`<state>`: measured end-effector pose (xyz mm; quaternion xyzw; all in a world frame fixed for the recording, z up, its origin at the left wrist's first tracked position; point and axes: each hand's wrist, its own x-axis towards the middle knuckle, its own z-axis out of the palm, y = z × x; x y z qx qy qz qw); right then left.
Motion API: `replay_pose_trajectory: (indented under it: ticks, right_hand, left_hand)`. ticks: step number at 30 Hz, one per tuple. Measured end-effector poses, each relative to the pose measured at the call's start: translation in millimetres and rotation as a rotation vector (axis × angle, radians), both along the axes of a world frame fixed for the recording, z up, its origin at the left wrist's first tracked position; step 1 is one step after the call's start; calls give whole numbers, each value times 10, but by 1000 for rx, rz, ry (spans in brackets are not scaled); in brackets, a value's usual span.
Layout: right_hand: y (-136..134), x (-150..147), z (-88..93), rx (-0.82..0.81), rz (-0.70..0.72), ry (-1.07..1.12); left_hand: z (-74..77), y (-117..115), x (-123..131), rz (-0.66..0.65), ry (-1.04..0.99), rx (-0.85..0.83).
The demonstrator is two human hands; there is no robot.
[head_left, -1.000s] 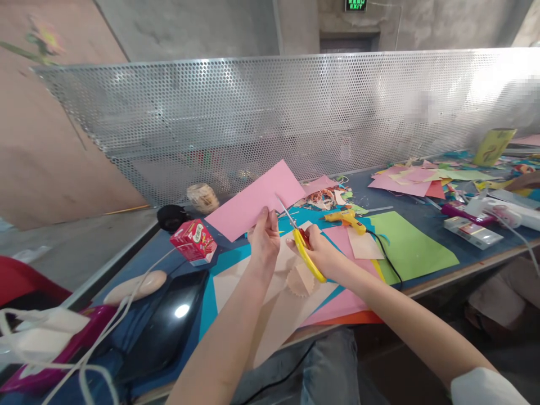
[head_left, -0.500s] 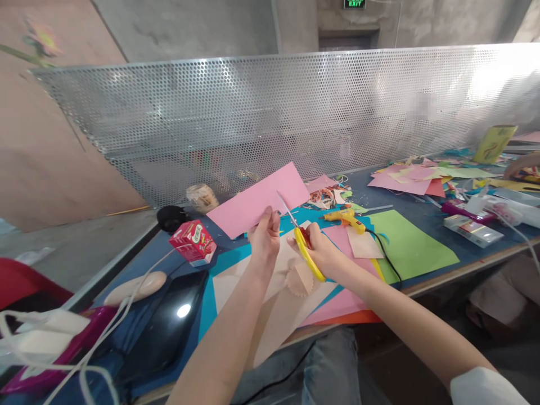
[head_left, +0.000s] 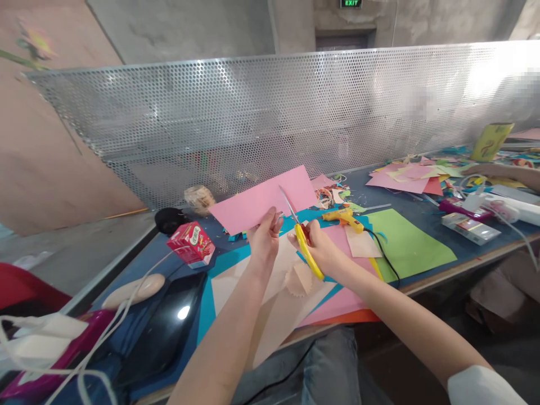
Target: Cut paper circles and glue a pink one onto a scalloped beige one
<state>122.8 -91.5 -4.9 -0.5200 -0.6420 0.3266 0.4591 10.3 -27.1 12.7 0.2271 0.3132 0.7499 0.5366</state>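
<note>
The left hand (head_left: 265, 235) clamps its fingers on the lower edge of the pink sheet (head_left: 247, 205), which is raised above the table (head_left: 417, 208). The right hand (head_left: 323, 247) has its fingers closed around the handles of the yellow-handled scissors (head_left: 311, 260); the blades point up across the sheet's near face. A scalloped beige disc (head_left: 297, 279) lies below the scissors. The yellow glue gun (head_left: 345, 217) rests beyond the right hand.

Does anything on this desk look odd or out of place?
Yes: loose paper scraps lie tangled in a heap beyond the yellow glue gun, near the metal screen. The glue gun also lies on its side over colored paper, an odd spot if it gets hot.
</note>
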Motion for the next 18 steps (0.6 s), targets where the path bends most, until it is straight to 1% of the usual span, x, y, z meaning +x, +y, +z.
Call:
replay_pose_trajectory:
  ticks: [7,13,18]
  right_hand:
    - [-2,-12,16,9,-43,40]
    - [-20,43,6,23,-63,92]
    - [-64,62,-88,5,-67,157]
  left_hand:
    - [-19,-2,-11,-28,36,7]
    - [-23,-40,17,-122,123,7]
    - [-24,-15,-8,-212,209,-34]
